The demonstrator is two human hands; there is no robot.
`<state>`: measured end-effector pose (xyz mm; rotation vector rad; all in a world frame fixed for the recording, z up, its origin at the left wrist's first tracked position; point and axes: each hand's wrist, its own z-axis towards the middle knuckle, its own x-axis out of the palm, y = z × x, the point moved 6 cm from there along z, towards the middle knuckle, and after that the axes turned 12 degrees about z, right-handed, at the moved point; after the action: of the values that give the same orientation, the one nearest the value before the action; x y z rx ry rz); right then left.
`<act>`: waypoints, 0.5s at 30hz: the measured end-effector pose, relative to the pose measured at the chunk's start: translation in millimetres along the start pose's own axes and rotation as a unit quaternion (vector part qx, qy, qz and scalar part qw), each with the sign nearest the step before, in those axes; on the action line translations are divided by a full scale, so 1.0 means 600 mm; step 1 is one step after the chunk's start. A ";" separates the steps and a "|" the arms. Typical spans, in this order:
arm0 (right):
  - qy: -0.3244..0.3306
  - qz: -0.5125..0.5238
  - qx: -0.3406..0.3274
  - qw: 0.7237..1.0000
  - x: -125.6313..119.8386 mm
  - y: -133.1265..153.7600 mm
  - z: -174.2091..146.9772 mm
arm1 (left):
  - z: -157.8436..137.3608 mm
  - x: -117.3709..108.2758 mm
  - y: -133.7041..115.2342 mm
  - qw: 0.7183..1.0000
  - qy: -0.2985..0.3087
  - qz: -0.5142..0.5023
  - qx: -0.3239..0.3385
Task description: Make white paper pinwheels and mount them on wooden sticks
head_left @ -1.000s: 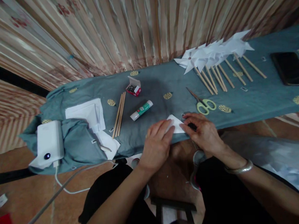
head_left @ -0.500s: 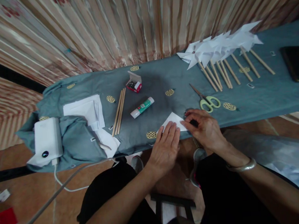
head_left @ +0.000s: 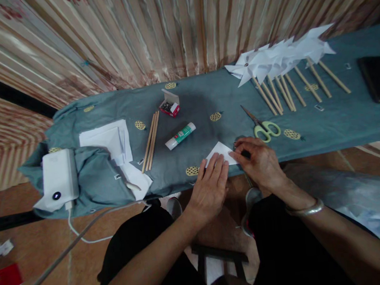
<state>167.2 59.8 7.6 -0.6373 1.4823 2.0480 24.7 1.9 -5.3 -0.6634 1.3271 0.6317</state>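
A small folded piece of white paper (head_left: pixel 221 149), triangular in outline, lies at the near edge of the cloth-covered table. My left hand (head_left: pixel 211 183) rests flat over its lower left part, fingers stretched out and hiding that side. At the paper's right corner, the thumb and curled fingers of my right hand (head_left: pixel 257 159) close on the edge. Green-handled scissors (head_left: pixel 266 129) lie just beyond my right hand, blades pointing away. A glue stick (head_left: pixel 180 136) with a green label lies farther off to the left of the paper.
Several wooden sticks (head_left: pixel 150 141) lie left of the glue stick, near an open red box (head_left: pixel 169 104) of small metal pieces. White paper sheets (head_left: pixel 101 139) and a white power bank (head_left: pixel 60 178) are at left. White paper pinwheels (head_left: pixel 279 59) on sticks lie at back right, near a dark device (head_left: pixel 379 79).
Both hands stay at the paper with almost no movement. The left fingers have shifted very slightly on it, and the whole view has moved a little.
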 end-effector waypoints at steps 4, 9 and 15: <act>0.002 -0.007 -0.004 1.000 0.001 0.001 0.000 | 0.000 0.003 0.001 1.000 0.005 0.005 -0.003; 0.004 -0.017 -0.024 1.000 0.000 0.005 0.000 | -0.003 0.012 0.001 1.000 -0.004 0.023 0.001; 0.011 -0.012 -0.052 0.999 0.001 0.008 -0.014 | -0.004 0.018 0.001 0.998 -0.020 0.055 0.012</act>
<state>164.0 50.4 8.3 -0.7171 1.3804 2.1168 23.9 1.1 -16.1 -0.5583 1.3387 0.7123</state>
